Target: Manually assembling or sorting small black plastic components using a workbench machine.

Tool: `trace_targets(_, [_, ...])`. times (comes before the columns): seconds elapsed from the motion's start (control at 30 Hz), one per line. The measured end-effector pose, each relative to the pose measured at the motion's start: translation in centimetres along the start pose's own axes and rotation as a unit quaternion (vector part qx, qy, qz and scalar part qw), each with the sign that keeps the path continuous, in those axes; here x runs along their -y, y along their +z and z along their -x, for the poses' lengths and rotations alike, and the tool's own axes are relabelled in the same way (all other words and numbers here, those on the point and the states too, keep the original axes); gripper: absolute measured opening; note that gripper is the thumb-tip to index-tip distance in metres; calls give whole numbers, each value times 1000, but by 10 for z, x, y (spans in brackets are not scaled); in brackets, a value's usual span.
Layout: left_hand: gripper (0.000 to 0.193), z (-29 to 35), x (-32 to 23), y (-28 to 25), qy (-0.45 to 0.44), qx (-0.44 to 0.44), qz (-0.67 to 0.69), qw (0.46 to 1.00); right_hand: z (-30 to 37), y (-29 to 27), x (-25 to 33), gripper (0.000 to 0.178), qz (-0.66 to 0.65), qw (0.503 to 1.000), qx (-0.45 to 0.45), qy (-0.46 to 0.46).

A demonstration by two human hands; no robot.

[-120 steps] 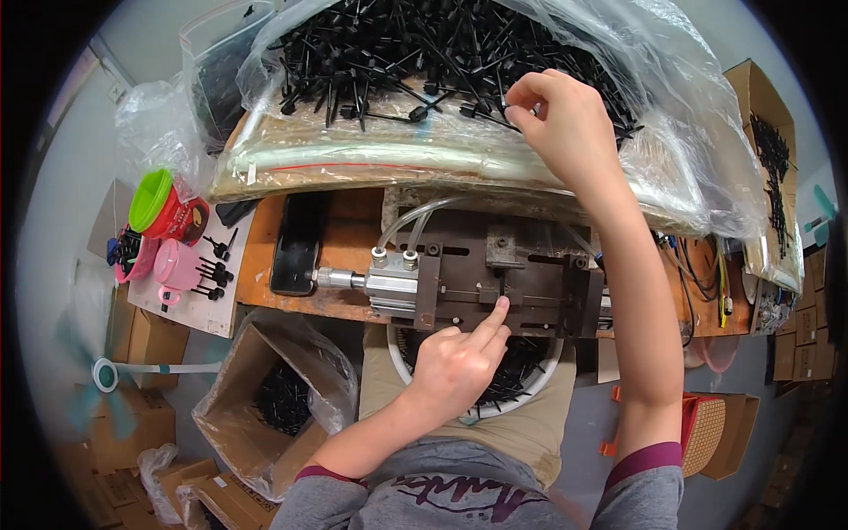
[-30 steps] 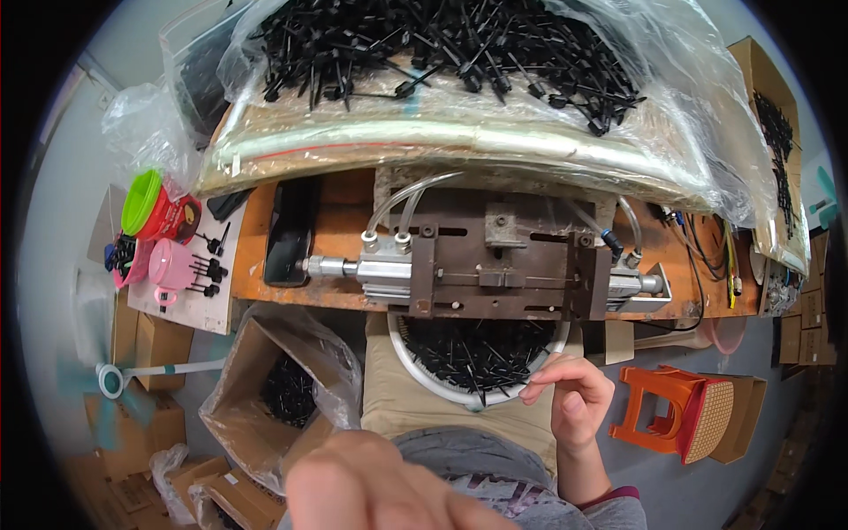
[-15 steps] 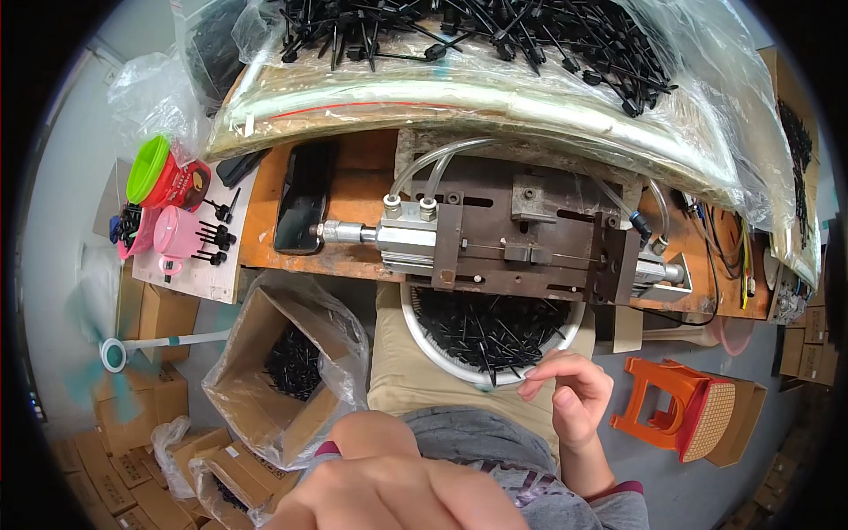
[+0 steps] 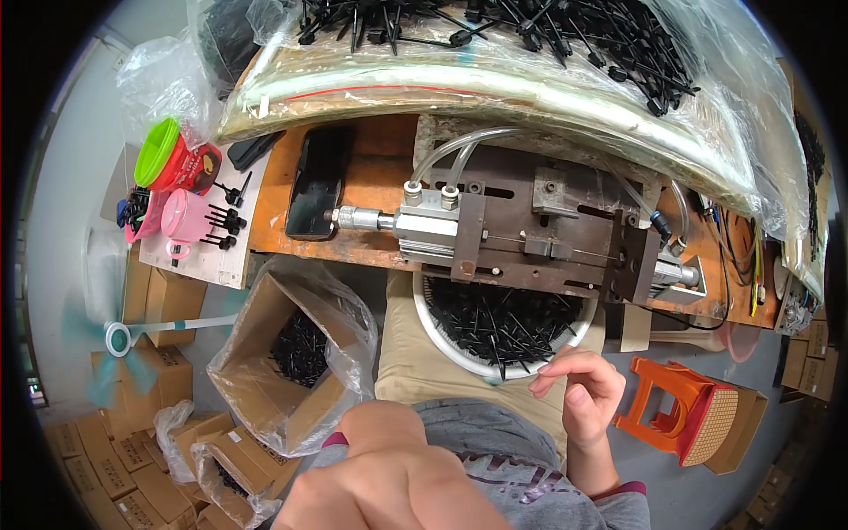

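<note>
A thin black plastic piece [image 4: 541, 369] is pinched only lightly at the fingertips of the right hand [image 4: 590, 397], just at the rim of the white basin [image 4: 459, 353], so it can be dropped, while the grip of the blurred left hand [image 4: 397, 477] cannot be told.
</note>
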State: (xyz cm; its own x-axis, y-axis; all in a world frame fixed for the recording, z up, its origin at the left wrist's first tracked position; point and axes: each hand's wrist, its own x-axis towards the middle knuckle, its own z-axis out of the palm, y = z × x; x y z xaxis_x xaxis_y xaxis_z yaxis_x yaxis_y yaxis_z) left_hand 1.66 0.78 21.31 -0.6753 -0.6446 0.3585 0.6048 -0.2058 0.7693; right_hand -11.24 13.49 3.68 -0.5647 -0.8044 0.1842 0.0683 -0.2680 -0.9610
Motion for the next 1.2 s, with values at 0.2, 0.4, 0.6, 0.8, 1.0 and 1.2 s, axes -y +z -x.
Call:
trace_targets(0.2, [20,5,-27,46,-329,-130,-471,808,-1,-1,-2,28,5,1000,2,4])
trace_targets(0.4, [26,8,11,-22,90,7,77,993,0,2,1,29,-2,1000,2,1])
trace_targets(0.6, [22,3,10,-13,56,-27,82,995,0,0,-1,29,-2,1000,-7,-1])
trace_targets(0.8, [28,9,16,19,92,-245,3,965,-1,3,-1,30,-2,1000,3,-3])
trace_targets(1.0, [40,21,10,-1,53,-149,95,983,-1,4,0,44,54,998,-22,-6])
trace_targets(1.2, [32,5,9,-14,62,-21,136,989,-3,7,3,45,52,998,-20,4])
